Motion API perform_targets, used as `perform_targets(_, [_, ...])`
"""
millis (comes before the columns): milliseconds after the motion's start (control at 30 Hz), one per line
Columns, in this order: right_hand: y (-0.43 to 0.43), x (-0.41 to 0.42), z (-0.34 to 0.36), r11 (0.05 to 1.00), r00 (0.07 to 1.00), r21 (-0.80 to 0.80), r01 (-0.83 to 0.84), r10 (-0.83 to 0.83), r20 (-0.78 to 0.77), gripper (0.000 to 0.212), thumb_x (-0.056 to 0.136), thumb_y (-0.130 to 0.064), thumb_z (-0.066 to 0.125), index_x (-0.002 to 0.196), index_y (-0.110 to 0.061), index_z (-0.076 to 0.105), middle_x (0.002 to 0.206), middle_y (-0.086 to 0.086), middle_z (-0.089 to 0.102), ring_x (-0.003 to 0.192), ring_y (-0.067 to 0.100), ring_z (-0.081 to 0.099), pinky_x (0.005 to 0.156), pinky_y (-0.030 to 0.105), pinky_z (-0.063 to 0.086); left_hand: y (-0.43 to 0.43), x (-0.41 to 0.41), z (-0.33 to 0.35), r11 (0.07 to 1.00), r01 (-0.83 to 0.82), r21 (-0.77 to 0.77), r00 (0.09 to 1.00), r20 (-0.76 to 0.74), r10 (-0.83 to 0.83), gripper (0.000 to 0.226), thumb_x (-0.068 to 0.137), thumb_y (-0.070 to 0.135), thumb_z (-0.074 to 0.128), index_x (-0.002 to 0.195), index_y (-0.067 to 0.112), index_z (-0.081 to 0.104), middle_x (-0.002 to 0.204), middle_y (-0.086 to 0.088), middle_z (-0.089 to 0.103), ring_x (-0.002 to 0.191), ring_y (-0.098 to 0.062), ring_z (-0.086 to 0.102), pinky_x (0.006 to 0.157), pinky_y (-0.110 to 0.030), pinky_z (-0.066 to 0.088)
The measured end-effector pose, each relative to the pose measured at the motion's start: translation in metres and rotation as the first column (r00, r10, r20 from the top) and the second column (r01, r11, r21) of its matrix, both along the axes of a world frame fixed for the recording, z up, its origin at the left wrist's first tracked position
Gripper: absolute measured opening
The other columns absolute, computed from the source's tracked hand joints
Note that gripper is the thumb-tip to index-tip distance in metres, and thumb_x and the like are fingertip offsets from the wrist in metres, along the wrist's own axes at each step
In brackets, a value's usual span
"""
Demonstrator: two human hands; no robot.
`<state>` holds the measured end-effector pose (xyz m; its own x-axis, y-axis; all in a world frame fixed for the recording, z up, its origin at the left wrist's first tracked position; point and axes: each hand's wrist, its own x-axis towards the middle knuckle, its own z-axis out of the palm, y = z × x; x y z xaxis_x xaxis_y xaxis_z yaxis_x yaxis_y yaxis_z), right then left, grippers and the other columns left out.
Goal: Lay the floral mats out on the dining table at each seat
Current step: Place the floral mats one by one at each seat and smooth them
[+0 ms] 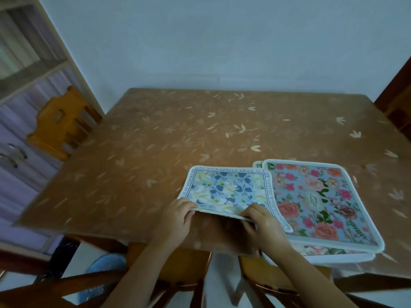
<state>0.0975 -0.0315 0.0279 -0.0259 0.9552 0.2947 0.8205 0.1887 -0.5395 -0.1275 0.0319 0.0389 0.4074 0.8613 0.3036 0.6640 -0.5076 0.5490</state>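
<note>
Lower mats (333, 251) mostly hidden under rose mat (322, 196) — count unclear (edges only); chair (60, 123) blurred.

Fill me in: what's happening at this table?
A person pinches the near edge of the blue floral mat with the left hand and right hand, holding that edge raised off the dining table. Its right side overlaps the stack of pink rose mats at the table's near right. No mat looks settled at a seat yet.

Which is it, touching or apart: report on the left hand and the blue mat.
Touching. The head view shows the left hand gripping the lifted near edge of the blue mat, fingers curled over it.
</note>
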Motion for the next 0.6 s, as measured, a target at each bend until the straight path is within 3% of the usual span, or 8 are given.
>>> perform_targets(100, [0.007, -0.032, 0.004, 1.0, 1.0, 0.004, 0.003, -0.003, 0.008, 0.014, 0.069, 0.006, 0.073, 0.073, -0.003, 0.063, 0.073, 0.013, 0.063, 0.07, 0.028, 0.061, 0.056, 0.023, 0.039, 0.004, -0.032, 0.001, 1.0, -0.008, -0.008, 1.0, 0.006, 0.008, 0.018, 0.075, -0.011, 0.064, 0.085, 0.004, 0.067, 0.086, -0.009, 0.067, 0.085, -0.025, 0.059, 0.072, -0.029, 0.042])
perform_targets(233, [0.018, -0.078, 0.007, 1.0, 1.0, 0.008, 0.009, -0.01, 0.01, 0.013, 0.07, 0.006, 0.072, 0.074, -0.002, 0.063, 0.074, 0.014, 0.063, 0.07, 0.032, 0.061, 0.055, 0.033, 0.047, 0.017, -0.076, 0.004, 1.0, -0.005, -0.023, 1.0, 0.026, 0.005, 0.017, 0.075, -0.012, 0.063, 0.085, 0.001, 0.067, 0.086, -0.011, 0.066, 0.083, -0.028, 0.058, 0.071, -0.034, 0.044])
perform_targets(467, [0.041, -0.162, 0.007, 0.998, 0.998, 0.001, 0.067, -0.067, -0.017, 0.012, 0.072, 0.004, 0.07, 0.078, -0.002, 0.063, 0.079, 0.012, 0.063, 0.075, 0.028, 0.059, 0.062, 0.028, 0.042, 0.052, -0.157, 0.006, 0.999, 0.037, -0.012, 0.998, 0.042, -0.036, 0.015, 0.075, -0.013, 0.063, 0.085, -0.002, 0.068, 0.086, -0.014, 0.066, 0.083, -0.032, 0.058, 0.073, -0.038, 0.045])
perform_targets(600, [0.053, -0.205, 0.0, 0.997, 0.997, 0.009, 0.072, -0.072, -0.032, 0.009, 0.073, 0.006, 0.069, 0.077, 0.001, 0.062, 0.079, 0.016, 0.062, 0.075, 0.031, 0.059, 0.062, 0.035, 0.046, 0.07, -0.196, -0.001, 0.998, 0.057, -0.024, 0.998, 0.042, -0.056, 0.016, 0.076, -0.013, 0.062, 0.086, -0.001, 0.067, 0.087, -0.014, 0.066, 0.084, -0.031, 0.057, 0.073, -0.038, 0.044])
